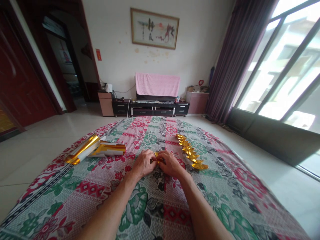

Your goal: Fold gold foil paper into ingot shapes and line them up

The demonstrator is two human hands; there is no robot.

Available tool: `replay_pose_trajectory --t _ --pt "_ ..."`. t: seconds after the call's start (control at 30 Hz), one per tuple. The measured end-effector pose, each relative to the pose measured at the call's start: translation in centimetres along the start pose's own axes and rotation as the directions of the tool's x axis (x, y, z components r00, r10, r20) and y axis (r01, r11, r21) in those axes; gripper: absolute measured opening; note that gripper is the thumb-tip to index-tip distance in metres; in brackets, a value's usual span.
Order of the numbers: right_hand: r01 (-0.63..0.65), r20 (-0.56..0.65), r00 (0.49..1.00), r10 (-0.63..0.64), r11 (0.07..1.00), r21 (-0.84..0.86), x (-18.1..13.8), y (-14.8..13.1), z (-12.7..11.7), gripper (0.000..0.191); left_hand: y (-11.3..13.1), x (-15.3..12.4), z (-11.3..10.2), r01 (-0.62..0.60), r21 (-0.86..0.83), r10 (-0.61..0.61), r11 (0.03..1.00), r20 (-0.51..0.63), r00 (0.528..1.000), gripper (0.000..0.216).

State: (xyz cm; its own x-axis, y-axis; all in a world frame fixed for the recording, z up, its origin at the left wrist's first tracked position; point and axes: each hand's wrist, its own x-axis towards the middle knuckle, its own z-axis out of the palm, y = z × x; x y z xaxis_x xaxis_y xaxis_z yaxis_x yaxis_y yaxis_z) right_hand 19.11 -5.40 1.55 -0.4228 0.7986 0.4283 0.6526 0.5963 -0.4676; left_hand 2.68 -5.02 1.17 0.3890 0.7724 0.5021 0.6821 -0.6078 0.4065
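Observation:
Both hands meet over the middle of the flowered cloth, fingers closed on one small piece of gold foil paper. My left hand pinches its left side, while my right hand grips it from the right. Most of the piece is hidden by the fingers, so its exact folded shape does not show. To the right of my right hand runs a row of several folded gold paper ingots. Sheets of gold foil paper, partly rolled with white undersides, lie on the cloth to the left.
Beyond the cloth's far edge stands a low black TV cabinet, with a pink cloth draped over what stands on it. A purple curtain and tall windows are at the right. Tiled floor surrounds the cloth-covered surface.

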Motion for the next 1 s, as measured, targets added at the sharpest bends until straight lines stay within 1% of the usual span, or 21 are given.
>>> replay_pose_trajectory --t 0.37,0.63,0.83,1.0 --pt "-0.015 -0.009 1.0 0.015 1.0 -0.007 0.03 0.22 0.24 0.021 -0.08 -0.08 0.38 0.042 0.023 -0.041 0.999 -0.019 0.999 0.005" --pt "-0.003 -0.004 1.0 0.002 1.0 -0.02 0.04 0.09 0.17 0.02 -0.03 -0.08 0.33 0.033 0.044 -0.032 0.998 -0.016 0.999 0.002" --pt "-0.004 0.005 1.0 0.004 1.0 -0.001 -0.02 0.44 0.33 0.022 0.03 0.01 0.16 0.025 0.047 -0.024 0.999 -0.018 1.0 0.015" --pt "-0.003 0.006 1.0 0.003 1.0 0.005 -0.01 0.4 0.28 0.021 -0.05 -0.02 0.11 0.004 0.038 -0.003 0.999 -0.026 1.0 0.011"
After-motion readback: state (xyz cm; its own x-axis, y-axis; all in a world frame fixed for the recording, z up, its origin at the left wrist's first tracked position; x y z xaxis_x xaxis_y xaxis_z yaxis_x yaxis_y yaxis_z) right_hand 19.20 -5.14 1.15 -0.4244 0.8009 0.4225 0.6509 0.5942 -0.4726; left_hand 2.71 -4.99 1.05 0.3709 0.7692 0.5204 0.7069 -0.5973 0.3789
